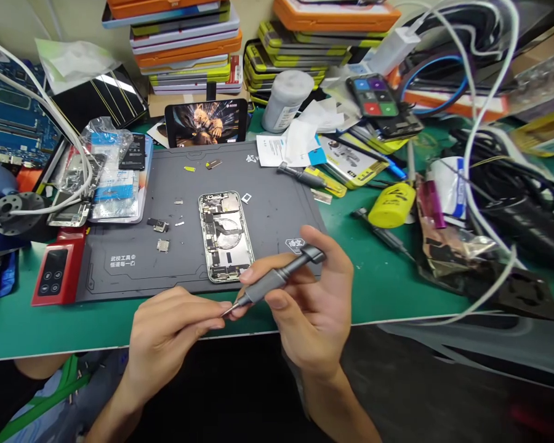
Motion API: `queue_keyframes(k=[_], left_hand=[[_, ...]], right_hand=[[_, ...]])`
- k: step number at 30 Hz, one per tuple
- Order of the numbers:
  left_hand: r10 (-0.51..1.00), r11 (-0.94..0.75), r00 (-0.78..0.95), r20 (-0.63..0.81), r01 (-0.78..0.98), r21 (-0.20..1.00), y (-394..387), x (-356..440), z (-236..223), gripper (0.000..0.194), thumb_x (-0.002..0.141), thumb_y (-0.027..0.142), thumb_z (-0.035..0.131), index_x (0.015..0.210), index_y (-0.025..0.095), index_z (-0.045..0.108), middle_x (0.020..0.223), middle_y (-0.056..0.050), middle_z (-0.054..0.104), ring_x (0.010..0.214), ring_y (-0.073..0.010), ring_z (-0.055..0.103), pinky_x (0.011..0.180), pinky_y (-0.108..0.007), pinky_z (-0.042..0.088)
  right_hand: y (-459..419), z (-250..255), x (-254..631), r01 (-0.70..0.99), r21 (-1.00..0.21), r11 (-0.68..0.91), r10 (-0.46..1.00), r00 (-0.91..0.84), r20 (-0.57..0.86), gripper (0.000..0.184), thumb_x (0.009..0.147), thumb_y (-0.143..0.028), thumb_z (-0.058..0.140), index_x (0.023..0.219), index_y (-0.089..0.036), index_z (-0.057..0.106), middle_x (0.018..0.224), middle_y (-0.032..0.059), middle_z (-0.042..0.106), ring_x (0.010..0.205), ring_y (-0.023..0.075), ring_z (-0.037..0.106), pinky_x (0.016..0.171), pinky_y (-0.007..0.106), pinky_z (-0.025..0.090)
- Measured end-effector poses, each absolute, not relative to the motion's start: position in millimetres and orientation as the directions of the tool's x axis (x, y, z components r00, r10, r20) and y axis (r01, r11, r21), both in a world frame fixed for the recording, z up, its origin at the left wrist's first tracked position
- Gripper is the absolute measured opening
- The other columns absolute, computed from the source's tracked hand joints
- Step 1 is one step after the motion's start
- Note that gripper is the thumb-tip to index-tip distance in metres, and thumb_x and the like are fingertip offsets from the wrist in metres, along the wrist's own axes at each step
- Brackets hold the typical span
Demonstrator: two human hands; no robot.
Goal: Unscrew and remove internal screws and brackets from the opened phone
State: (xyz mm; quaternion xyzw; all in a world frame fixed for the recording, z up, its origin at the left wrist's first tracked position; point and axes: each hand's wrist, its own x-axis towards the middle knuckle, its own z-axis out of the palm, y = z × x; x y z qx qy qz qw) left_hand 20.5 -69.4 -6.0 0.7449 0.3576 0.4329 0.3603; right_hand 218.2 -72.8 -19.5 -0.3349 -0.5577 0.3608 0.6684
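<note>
In my right hand (311, 301) is a grey precision screwdriver (268, 286), its thin tip slanting down to the left. The fingers of that hand curl round the handle. My left hand (175, 332) is closed in a pinch at the screwdriver's tip; whether a tiny part sits between its fingertips is hidden. Just beyond both hands lies an opened phone (226, 240) with its inner parts bare, flat on a dark grey work mat (277, 215). Left of it are a small camera-like module (158, 225) and a metal shield piece (163, 245).
A propped phone (206, 123) plays a video behind the mat. A red control box (58, 271) sits at the mat's left corner. On the right are a second screwdriver (302, 176), a yellow-capped container (391, 205) and tangled white cables (473, 141). Stacked cases (189, 43) line the back.
</note>
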Motion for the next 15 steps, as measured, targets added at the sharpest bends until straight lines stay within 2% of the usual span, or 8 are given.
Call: queue_keyframes(k=[7, 11, 15], left_hand=[[0.836, -0.481, 0.39, 0.385, 0.184, 0.857, -69.5, 21.4, -5.2, 0.019, 0.102, 0.018, 0.077, 0.118, 0.027, 0.082, 0.099, 0.0, 0.087, 0.078, -0.0155, 0.08, 0.07, -0.03, 0.059], [0.851, -0.466, 0.368, 0.375, 0.198, 0.862, -69.4, 21.6, -3.1, 0.012, 0.103, 0.021, 0.076, 0.11, 0.027, 0.083, 0.094, 0.0, 0.087, 0.077, -0.0155, 0.08, 0.069, -0.029, 0.06], [0.848, -0.475, 0.366, 0.384, 0.199, 0.857, -67.9, 21.8, -3.1, 0.01, 0.103, 0.021, 0.076, 0.108, 0.025, 0.084, 0.093, -0.001, 0.087, 0.074, -0.0157, 0.08, 0.068, -0.029, 0.06]], right_hand=[[-71.3, -21.2, 218.4, -0.112, -0.849, 0.516, 0.854, 0.137, 0.502, 0.055, 0.112, -0.024, 0.058, 0.163, -0.031, 0.04, 0.102, 0.0029, 0.08, 0.053, 0.014, 0.074, 0.053, 0.027, 0.071], [-71.5, -22.6, 221.3, -0.098, -0.855, 0.509, 0.86, 0.091, 0.502, 0.056, 0.112, -0.023, 0.057, 0.164, -0.031, 0.038, 0.105, 0.0032, 0.08, 0.055, 0.0133, 0.074, 0.057, 0.027, 0.072], [-73.2, -20.9, 221.4, -0.196, -0.851, 0.486, 0.874, 0.089, 0.479, 0.056, 0.11, -0.022, 0.062, 0.162, -0.033, 0.043, 0.108, 0.0024, 0.08, 0.059, 0.0129, 0.077, 0.063, 0.028, 0.073]])
